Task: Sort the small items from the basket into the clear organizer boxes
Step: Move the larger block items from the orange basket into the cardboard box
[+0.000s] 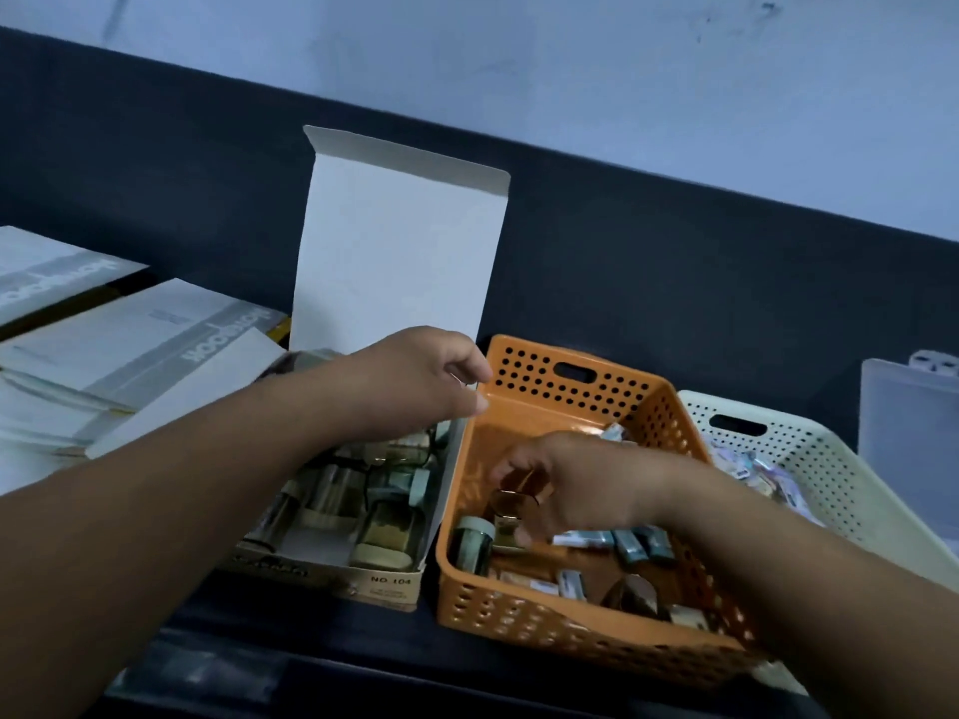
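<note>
Right hand (565, 490), the nearer one, is down in the orange basket (519, 614), fingers curled round an amber vial (511, 498); left hand (420, 386) curls beside the cardboard box (384, 583), grip unclear

Dim, cool light — bluish cast on wall (571, 70), raised lid of cardboard box (399, 251) brightest. Motion blur smears right hand (571, 480) and amber bottle (512, 501) it grips; wide-angle bend tilts edges — lower corners soft.
</note>
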The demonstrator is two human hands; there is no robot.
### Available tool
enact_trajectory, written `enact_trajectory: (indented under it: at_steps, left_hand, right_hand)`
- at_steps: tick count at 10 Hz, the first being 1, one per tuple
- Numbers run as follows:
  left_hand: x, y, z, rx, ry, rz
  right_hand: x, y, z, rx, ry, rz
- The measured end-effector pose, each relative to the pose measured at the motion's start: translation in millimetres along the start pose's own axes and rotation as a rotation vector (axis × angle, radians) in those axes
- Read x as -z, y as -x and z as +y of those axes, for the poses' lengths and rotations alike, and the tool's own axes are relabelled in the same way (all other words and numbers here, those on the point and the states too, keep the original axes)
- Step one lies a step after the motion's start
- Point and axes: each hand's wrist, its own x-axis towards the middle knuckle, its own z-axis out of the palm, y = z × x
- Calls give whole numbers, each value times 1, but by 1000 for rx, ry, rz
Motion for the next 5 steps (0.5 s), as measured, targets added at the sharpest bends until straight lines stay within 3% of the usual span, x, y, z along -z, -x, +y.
enact_trajectory:
  at_steps: [1, 3, 5]
  left_hand:
    - [-8, -6, 7, -14, -5, -44]
    - [-25, -14, 23, -56, -80, -145]
    - [-46, 1, 72, -149, -303, -536]
  right_hand:
    - [-6, 1, 7, -5, 15, 37]
    - [26, 35, 38, -76, -108, 365]
    - [40, 75, 64, -83, -185, 658]
